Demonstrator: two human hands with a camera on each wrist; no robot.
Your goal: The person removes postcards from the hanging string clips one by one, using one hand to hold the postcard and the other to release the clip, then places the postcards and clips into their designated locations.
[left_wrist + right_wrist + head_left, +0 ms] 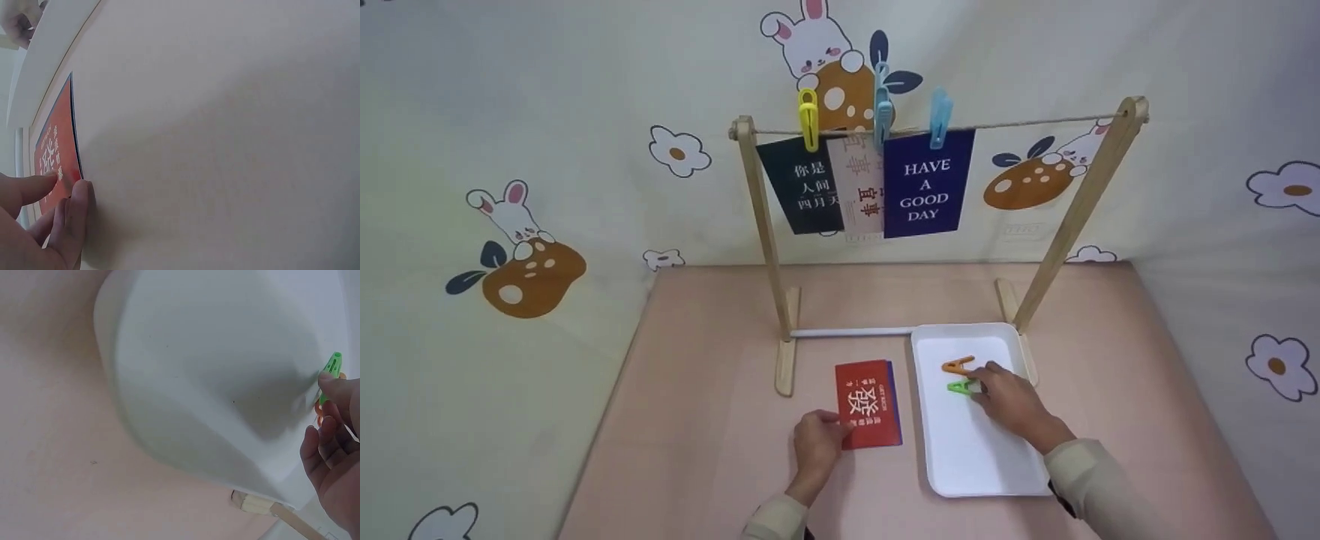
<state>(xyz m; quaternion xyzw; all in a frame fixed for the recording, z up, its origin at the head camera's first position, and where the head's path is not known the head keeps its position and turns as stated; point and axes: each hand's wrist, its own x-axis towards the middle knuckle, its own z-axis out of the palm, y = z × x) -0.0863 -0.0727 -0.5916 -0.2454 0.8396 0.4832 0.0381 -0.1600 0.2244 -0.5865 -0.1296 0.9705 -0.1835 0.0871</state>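
At the lower left corner of a red card (pixel 877 431), my left hand (pixel 816 446) pinches the edge, thumb on top and fingers along the side. Blue edges of another card show beneath the red one. Over the white tray (pixel 967 461), my right hand (pixel 1011 401) holds a green clothespin (pixel 333 365) between thumb and fingers. An orange clothespin (pixel 958 365) lies just beyond it in the tray. In the left wrist view, the thumb lies across the printed face of the red card (pixel 66 143).
A wooden stand (pixel 765 232) with a string (pixel 1035 121) rises behind. From it hang a dark green card (pixel 802 217), a pale pink card (pixel 861 169) and a navy card (pixel 930 191), held by a yellow clothespin (pixel 808 120) and blue clothespins (pixel 940 118). A white rod (pixel 847 332) joins the stand's feet.
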